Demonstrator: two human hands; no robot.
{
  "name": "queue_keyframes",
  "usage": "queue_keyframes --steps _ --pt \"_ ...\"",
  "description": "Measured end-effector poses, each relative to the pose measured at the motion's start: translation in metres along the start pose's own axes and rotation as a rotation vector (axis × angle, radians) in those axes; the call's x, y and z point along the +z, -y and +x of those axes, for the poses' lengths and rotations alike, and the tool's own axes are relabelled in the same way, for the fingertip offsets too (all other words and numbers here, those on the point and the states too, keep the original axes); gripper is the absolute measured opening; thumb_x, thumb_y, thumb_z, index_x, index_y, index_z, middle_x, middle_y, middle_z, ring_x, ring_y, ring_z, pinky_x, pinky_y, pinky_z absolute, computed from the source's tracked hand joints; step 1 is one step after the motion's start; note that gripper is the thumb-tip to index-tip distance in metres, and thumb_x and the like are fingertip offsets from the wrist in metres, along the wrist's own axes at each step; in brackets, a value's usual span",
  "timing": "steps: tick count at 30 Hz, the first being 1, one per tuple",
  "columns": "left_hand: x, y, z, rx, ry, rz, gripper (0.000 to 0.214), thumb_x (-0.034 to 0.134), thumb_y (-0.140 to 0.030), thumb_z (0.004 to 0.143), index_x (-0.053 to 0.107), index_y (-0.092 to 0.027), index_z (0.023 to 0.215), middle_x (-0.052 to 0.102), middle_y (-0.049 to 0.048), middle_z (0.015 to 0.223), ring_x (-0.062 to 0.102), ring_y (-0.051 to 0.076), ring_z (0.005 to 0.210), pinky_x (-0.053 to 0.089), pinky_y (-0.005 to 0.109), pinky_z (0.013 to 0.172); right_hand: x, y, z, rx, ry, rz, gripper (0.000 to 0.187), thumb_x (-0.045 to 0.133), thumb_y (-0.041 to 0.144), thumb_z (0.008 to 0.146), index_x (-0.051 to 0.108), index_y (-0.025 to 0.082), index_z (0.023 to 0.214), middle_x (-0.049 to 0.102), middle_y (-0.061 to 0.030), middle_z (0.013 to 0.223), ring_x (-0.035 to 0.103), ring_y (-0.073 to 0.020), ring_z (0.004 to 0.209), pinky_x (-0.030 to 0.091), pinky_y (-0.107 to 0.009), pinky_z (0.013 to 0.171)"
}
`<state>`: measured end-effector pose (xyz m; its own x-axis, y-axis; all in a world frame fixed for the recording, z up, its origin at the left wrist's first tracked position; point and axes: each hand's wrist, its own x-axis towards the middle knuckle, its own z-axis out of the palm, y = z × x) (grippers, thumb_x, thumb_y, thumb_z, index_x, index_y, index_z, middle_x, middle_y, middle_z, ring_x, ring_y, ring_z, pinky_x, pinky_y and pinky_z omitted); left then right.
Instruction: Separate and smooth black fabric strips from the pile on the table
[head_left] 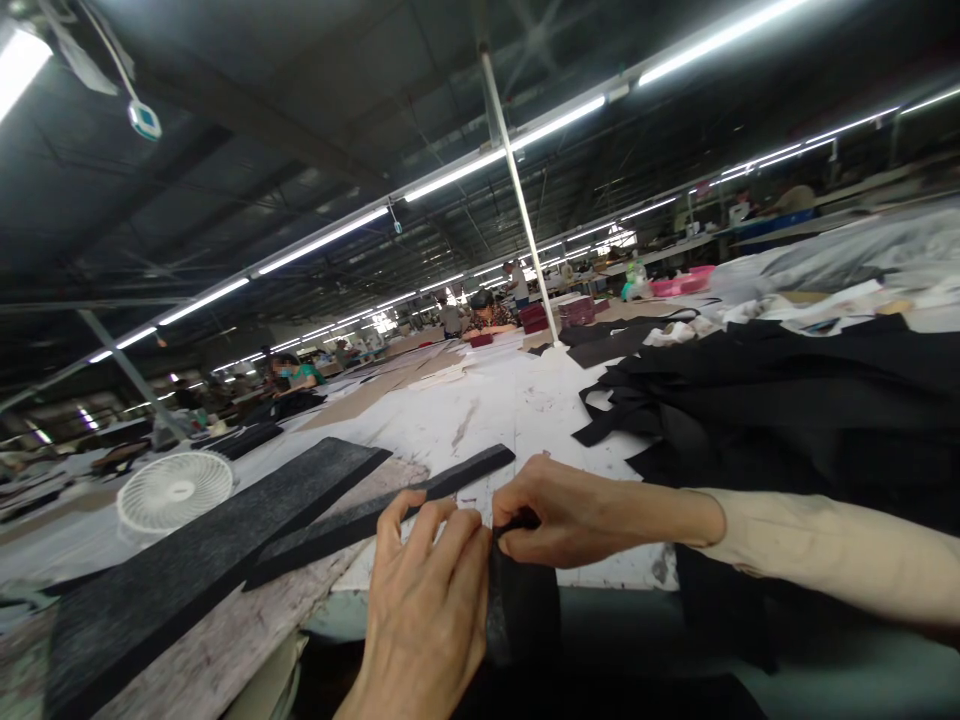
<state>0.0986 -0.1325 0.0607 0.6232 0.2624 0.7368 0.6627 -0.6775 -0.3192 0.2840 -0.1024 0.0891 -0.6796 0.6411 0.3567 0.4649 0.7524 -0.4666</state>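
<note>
My left hand (429, 588) is at the table's front edge with its fingers bent and close together. Its fingertips are mostly hidden against a black fabric piece (525, 600). Close beside it, my right hand (559, 508) pinches the upper edge of the same piece between thumb and curled fingers. The fabric hangs down over the table edge below both hands. Just beyond my left hand lies a narrow black strip with a grey band (322, 535). Left of that is a wider grey-and-black fabric panel (225, 550), flat on the table.
A large heap of black cut fabric (787, 400) covers the right side of the white table (495, 400). A white fan (176, 490) is at the left. A slanting white pole (521, 200) rises from the table. Farther back are a pink basin (682, 283) and several people working.
</note>
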Motion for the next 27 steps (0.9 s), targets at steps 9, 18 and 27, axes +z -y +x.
queue_keyframes --steps 9,18,27 --pt "0.013 -0.002 -0.005 -0.917 -0.072 -1.062 0.016 0.063 -0.030 0.079 0.063 -0.017 0.070 0.056 0.0007 0.076 0.052 0.012 0.072 0.041 0.024 0.066 -0.003 -0.021 0.003 -0.184 0.165 0.402 0.016 0.056 0.027 0.080 0.055 0.013 0.073 0.042 0.0051 0.058 0.037 -0.0061 0.055 0.030 -0.019 0.051" --pt "0.032 -0.019 -0.010 -1.301 -0.193 -1.350 0.042 0.075 -0.048 0.066 0.065 -0.018 0.094 0.069 0.0026 0.081 0.063 0.015 0.076 0.046 0.022 0.069 0.000 -0.031 0.014 0.248 -0.056 0.478 0.010 0.055 0.022 0.072 0.054 0.013 0.067 0.042 0.0058 0.052 0.038 -0.0061 0.048 0.028 -0.018 0.044" --pt "0.045 0.029 0.004 -1.062 0.164 -1.023 0.025 0.066 -0.040 0.069 0.061 -0.017 0.078 0.060 -0.0027 0.065 0.054 0.011 0.060 0.039 0.020 0.055 0.000 -0.071 0.023 0.106 -0.060 0.345 0.031 0.066 0.023 0.069 0.064 0.014 0.098 0.061 0.0000 0.077 0.054 -0.0110 0.070 0.043 -0.023 0.064"
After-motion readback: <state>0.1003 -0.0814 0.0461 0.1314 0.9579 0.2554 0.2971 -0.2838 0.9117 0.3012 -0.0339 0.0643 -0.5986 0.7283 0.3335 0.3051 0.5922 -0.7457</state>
